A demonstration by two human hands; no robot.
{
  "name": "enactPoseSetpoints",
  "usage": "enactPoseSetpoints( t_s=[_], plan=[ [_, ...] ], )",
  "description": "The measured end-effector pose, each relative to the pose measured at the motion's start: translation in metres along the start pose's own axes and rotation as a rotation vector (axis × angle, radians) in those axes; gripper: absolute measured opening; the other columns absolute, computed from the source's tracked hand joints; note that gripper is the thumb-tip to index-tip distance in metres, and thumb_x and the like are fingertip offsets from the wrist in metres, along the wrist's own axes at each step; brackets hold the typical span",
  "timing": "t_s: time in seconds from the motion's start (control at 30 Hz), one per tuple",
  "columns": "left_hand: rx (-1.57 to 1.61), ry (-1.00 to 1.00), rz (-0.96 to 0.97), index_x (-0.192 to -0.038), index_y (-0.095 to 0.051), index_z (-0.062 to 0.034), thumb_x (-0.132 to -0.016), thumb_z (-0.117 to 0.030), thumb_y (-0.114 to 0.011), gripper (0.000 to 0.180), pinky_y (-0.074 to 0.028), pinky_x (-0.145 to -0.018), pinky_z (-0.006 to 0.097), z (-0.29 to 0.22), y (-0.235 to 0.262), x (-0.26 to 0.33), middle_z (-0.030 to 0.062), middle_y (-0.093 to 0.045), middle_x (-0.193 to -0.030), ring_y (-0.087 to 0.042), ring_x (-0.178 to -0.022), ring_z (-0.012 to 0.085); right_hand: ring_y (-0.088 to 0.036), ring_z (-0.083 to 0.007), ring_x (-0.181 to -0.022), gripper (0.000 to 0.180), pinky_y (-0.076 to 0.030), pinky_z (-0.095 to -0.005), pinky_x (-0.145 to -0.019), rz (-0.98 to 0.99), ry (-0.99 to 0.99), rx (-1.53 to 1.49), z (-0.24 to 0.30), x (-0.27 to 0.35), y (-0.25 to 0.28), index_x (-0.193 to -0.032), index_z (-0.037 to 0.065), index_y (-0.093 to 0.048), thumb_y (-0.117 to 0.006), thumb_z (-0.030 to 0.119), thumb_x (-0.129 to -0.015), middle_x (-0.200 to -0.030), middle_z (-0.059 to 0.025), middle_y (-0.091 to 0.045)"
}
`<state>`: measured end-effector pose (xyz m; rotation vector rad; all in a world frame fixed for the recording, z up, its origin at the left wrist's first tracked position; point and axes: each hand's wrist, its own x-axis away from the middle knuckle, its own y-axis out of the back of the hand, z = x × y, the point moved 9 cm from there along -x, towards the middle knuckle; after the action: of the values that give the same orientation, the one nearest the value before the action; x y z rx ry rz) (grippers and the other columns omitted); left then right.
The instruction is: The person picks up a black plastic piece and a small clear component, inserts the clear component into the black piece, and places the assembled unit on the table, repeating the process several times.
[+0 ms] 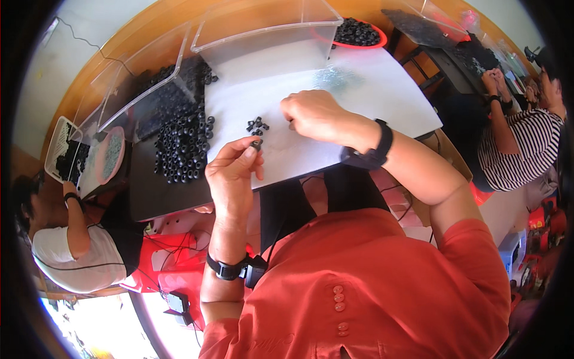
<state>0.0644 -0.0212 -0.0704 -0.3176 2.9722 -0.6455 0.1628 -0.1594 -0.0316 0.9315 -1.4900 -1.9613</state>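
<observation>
small black ring (256, 143) pinched by left hand (230, 173).

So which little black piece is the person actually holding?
The one pinched in the left hand fingertips: that small black ring is lifted, while the small cluster lies loose on the white sheet.

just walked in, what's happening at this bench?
A person in a red shirt sits at a white work surface. Their left hand pinches one small black part at the fingertips, just below a little cluster of black parts on the surface. The right hand is curled with its fingers down on the surface beside that cluster. A large heap of black ring-shaped parts lies to the left, by clear plastic bins. Other people work on either side.
</observation>
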Motion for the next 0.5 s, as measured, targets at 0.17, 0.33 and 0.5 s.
enactPoseSetpoints(
  t_s=[0.17,0.33,0.5],
  plan=[
    [0.008,0.049,0.046,-0.113,-0.066,0.0077,-0.095,-0.003,-0.062,0.022,-0.049,-0.058,0.029,0.015,-0.013,0.003,0.0128,-0.068,-0.093,-0.064,-0.076,0.0179,-0.063,-0.0211,-0.075,0.009,-0.049,-0.0338,-0.068,-0.102,-0.131,-0.677,-0.002,0.034,0.027,-0.087,0.000,-0.062,-0.068,0.006,-0.084,-0.078,-0.0098,-0.064],
    [0.002,0.079,0.092,-0.113,-0.066,0.0074,-0.095,-0.003,-0.062,0.020,-0.051,-0.059,0.029,0.025,-0.029,0.000,0.0146,-0.069,-0.093,-0.065,-0.076,0.0185,-0.056,-0.0097,-0.075,0.009,-0.048,-0.0273,-0.070,-0.151,-0.158,-0.895,0.006,0.050,0.027,-0.091,0.000,-0.058,-0.066,0.004,-0.090,-0.079,-0.0032,-0.060],
    [-0.037,0.078,0.084,-0.111,-0.065,0.0072,-0.094,-0.002,-0.063,0.019,-0.051,-0.058,0.028,0.029,-0.032,0.000,0.0154,-0.069,-0.093,-0.065,-0.075,0.0184,-0.061,-0.0176,-0.074,0.011,-0.049,-0.0310,-0.069,-0.237,-0.052,-0.745,0.017,0.048,0.037,-0.094,0.001,-0.056,-0.066,0.005,-0.091,-0.080,-0.0088,-0.063]
  ],
)
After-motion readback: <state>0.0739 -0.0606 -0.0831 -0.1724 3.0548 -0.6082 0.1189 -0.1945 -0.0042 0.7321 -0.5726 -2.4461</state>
